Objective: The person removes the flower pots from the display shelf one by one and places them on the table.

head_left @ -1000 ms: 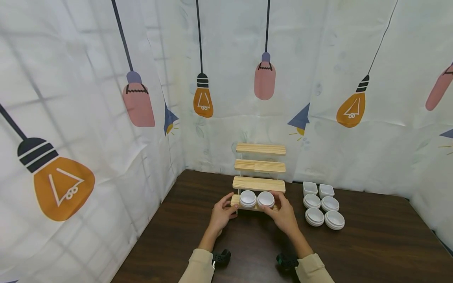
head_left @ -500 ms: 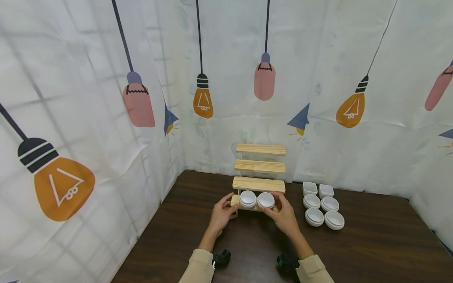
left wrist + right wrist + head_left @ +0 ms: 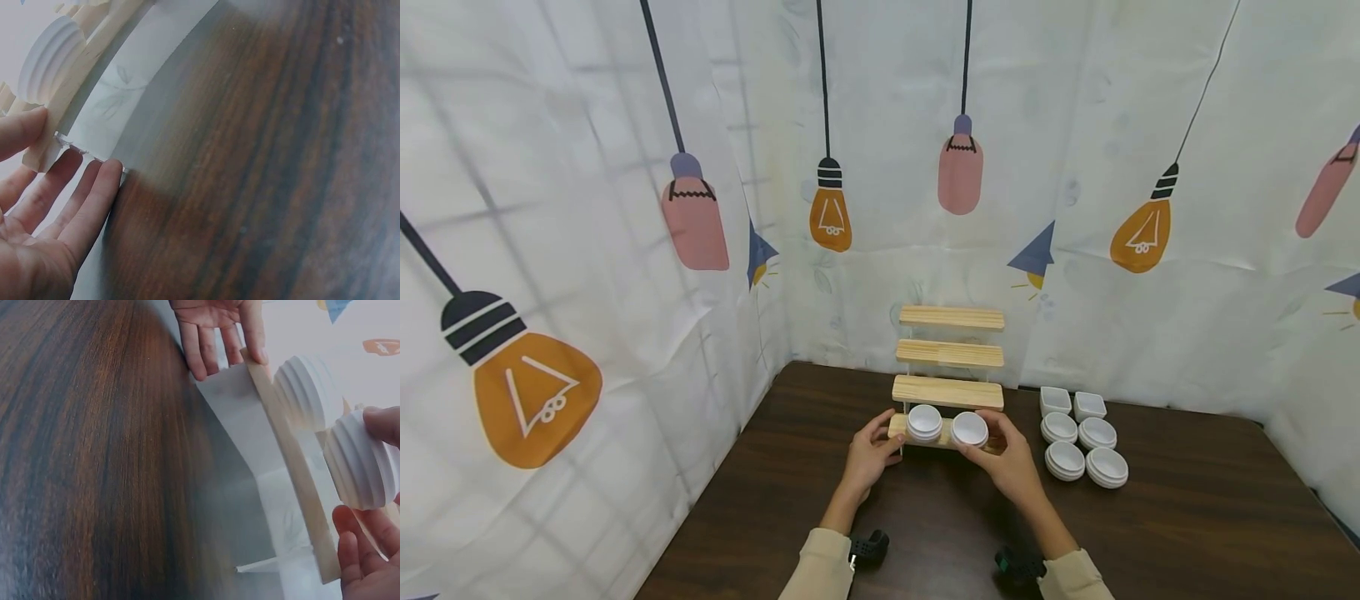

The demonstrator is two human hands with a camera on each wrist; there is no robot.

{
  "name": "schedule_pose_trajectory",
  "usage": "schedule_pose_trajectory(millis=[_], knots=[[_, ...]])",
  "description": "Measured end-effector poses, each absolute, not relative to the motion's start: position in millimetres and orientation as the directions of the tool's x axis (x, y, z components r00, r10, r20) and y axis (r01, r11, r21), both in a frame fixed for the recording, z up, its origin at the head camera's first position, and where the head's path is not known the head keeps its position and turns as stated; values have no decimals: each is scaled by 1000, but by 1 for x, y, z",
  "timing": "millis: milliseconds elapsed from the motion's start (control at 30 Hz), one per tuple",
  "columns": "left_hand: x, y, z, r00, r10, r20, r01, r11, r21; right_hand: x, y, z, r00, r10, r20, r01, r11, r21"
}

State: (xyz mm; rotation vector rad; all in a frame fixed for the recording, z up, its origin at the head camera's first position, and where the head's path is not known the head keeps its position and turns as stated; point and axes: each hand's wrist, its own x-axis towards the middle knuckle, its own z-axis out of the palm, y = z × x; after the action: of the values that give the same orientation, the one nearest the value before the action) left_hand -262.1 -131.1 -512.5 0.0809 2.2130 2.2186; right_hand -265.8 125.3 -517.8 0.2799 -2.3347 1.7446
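Note:
A four-tier wooden display shelf (image 3: 947, 390) with clear supports stands at the back of the table. On its lowest board are two round white bowls with ridged sides. My left hand (image 3: 868, 454) holds that board's left end (image 3: 42, 150), thumb on the wood and fingers beneath. The left bowl (image 3: 924, 423) sits close to my left thumb. My right hand (image 3: 1007, 458) grips the right bowl (image 3: 356, 462) between thumb and fingers, near the board's right end. A gap shows between the two bowls in the head view, and the right bowl tilts slightly.
Right of the shelf stand several white dishes in two columns: square ones (image 3: 1089, 406) at the back, round ones (image 3: 1107, 467) in front. The dark wood table (image 3: 1210, 508) meets a printed white curtain (image 3: 880, 283) behind and at the left.
The right hand has moved the right bowl a little to the right along the lowest board, widening the gap between the bowls. The left hand has stayed in place.

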Motion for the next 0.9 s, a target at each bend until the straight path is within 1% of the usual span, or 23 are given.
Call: schedule_pose_trajectory(millis=[100,200,267,433,700,800,900], knots=[[-260,-131,-510,-999,37,32,32,-7,999,-260,127,-511,-959,-31,283,-281,265,-922],[-265,-130,-517,-999,29,27,27,-3,1000,-250,127,-496,-958,-42,284,-285,266,-921],[-266,-130,-518,-999,26,23,23,-4,1000,-248,128,-493,-962,-43,268,-270,269,-925],[-262,-129,-512,-999,28,24,24,-7,1000,-256,137,-510,-965,-37,259,-260,249,-933],[-260,-129,-510,-999,33,22,21,-4,1000,-249,144,-509,-963,-52,265,-270,241,-932],[-263,-129,-513,-999,30,16,15,-8,1000,-247,147,-509,-963,-55,264,-270,234,-934],[-270,-130,-523,-1000,24,14,14,-1,1000,-245,150,-510,-963,-53,265,-270,245,-931]])
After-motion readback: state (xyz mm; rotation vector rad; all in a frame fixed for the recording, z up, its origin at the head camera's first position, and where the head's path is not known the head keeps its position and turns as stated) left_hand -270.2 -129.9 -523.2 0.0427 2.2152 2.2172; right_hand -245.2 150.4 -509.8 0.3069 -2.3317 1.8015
